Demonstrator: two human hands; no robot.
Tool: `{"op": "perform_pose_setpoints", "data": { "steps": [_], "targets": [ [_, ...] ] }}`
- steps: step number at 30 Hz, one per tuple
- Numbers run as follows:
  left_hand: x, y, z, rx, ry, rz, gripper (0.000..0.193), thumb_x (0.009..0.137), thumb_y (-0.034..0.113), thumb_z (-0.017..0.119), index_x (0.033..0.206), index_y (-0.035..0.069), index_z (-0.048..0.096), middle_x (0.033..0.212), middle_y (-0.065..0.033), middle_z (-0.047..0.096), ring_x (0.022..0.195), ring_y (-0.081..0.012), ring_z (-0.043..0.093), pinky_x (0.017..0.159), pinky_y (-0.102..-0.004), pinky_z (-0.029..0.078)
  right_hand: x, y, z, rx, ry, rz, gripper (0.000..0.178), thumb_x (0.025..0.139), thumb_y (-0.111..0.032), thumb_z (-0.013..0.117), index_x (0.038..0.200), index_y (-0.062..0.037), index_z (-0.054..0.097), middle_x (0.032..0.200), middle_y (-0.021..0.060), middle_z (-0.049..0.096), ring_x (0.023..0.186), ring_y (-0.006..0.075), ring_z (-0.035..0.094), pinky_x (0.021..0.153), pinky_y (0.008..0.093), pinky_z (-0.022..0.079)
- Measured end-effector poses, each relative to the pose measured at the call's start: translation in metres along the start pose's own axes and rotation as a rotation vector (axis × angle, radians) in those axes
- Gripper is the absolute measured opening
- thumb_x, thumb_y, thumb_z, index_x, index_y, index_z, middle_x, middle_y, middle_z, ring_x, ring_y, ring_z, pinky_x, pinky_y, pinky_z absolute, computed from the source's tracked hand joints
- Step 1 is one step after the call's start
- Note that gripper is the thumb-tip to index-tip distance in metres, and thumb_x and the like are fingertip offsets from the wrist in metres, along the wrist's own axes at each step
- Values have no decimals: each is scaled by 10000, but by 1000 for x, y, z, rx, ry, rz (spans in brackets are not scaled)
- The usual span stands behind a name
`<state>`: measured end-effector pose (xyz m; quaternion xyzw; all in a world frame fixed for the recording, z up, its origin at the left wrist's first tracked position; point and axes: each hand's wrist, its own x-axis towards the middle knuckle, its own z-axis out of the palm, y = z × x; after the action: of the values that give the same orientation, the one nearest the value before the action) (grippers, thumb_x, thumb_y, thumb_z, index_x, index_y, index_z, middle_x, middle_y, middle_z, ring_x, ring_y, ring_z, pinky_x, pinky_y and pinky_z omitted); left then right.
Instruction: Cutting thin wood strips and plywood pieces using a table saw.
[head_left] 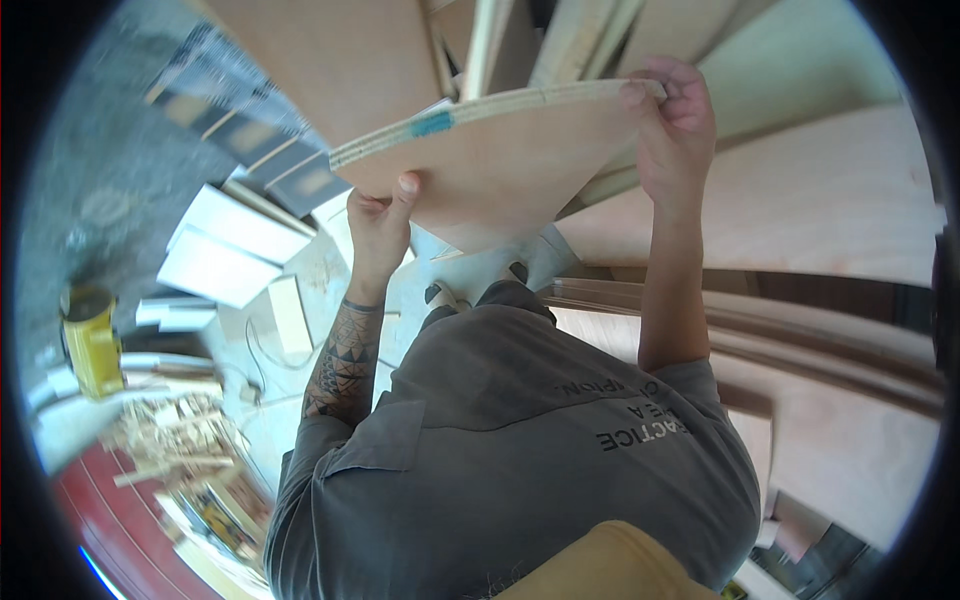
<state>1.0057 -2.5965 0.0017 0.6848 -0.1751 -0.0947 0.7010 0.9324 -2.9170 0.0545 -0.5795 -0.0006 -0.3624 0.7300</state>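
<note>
Both my hands hold up a plywood panel (510, 170) in front of me, its layered edge facing up. A teal mark sits on that edge toward the left. My left hand (382, 225) grips the panel near its left end, thumb on the near face and the other fingers mostly hidden behind. At the upper right corner, my right hand (677, 125) is closed round the panel, with the thumb on the near face and fingers curled over the end.
Large wood sheets (780, 200) lean along the right, with more boards (340, 60) standing ahead. White panels (235, 245) lie on the floor at left. A yellow bin (92, 345) stands beyond them, near a heap of wood offcuts (175, 435). A cable (258, 355) crosses the floor.
</note>
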Motion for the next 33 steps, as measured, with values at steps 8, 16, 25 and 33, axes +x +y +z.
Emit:
{"op": "perform_pose_setpoints", "data": {
  "steps": [8, 16, 25, 33],
  "targets": [
    [-150, 7, -110, 118, 330, 29, 459, 971, 368, 796, 1193, -25, 716, 1121, -67, 708, 1013, -163, 655, 883, -343, 534, -90, 29, 117, -40, -251, 191, 537, 950, -67, 774, 1398, 22, 491, 1295, 153, 611, 1254, 225, 591, 1073, 362, 487],
    [-333, 10, -256, 255, 725, 56, 429, 956, 330, 812, 1189, -18, 718, 1097, -31, 740, 998, -110, 650, 883, -294, 534, -272, 36, 269, 162, -691, 1024, 830, 1073, -548, 525, 1694, -197, 99, 1677, 247, 141, 1468, 455, 380, 1152, 651, 343],
    [-592, 72, -376, 549, 1291, 105, 379, 820, 223, 872, 1149, 90, 742, 1005, -109, 631, 949, -327, 559, 845, -414, 462, -486, -53, 547, 226, -1390, 1376, 1084, 925, -776, 590, 1627, -65, 170, 1543, 303, 310, 1441, 502, 379, 1148, 717, 313],
    [-741, 41, -412, 1010, 1654, 42, 452, 698, 234, 945, 1064, 75, 732, 889, -74, 595, 892, -296, 555, 828, -431, 470, -694, -73, 708, -84, -1732, 1518, 709, 958, -570, 712, 1390, -46, 509, 1281, 192, 526, 1259, 398, 529, 1070, 747, 363]
  ]
}}
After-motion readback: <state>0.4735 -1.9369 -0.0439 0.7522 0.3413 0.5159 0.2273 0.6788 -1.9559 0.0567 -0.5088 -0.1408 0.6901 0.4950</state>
